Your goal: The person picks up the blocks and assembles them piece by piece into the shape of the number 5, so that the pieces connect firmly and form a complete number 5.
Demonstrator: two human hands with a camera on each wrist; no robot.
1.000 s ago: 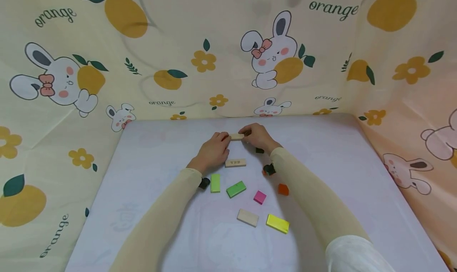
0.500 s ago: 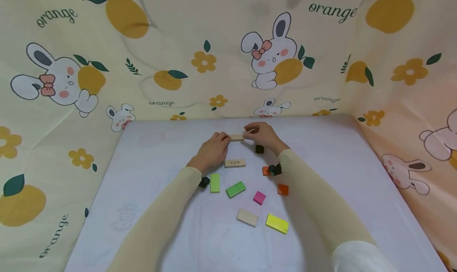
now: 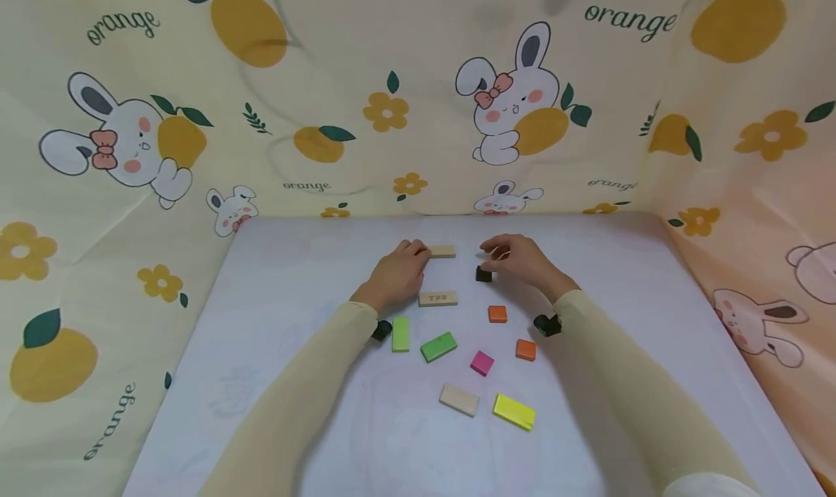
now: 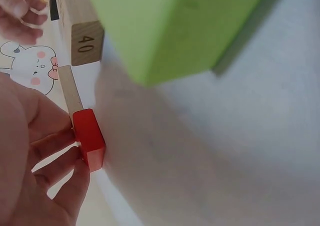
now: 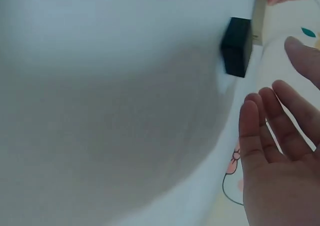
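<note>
My left hand point(image 3: 400, 270) is at the far side of the table, its fingers and thumb around a red block point(image 4: 89, 139) that touches the end of a wooden block point(image 3: 443, 252). In the left wrist view the fingertips rest against the red block's side. My right hand point(image 3: 521, 263) is held with fingers spread and nothing in them, just behind and right of a black block point(image 3: 483, 273). The right wrist view shows a gap between that hand point(image 5: 285, 151) and the black block point(image 5: 237, 46). Nearer lies a wooden block with printed marks point(image 3: 437, 299).
Toward the front lie a light green block point(image 3: 400, 334), a green block point(image 3: 439, 347), a pink block point(image 3: 482, 363), orange blocks point(image 3: 498, 314), a pale wooden block point(image 3: 459, 400) and a yellow block point(image 3: 514, 411). A patterned cloth point(image 3: 366, 54) stands behind the table.
My right hand has let go at the right end of the far wooden block and moved right, its fingers opening. The left hand stays with the red block. The head view has shifted slightly.
</note>
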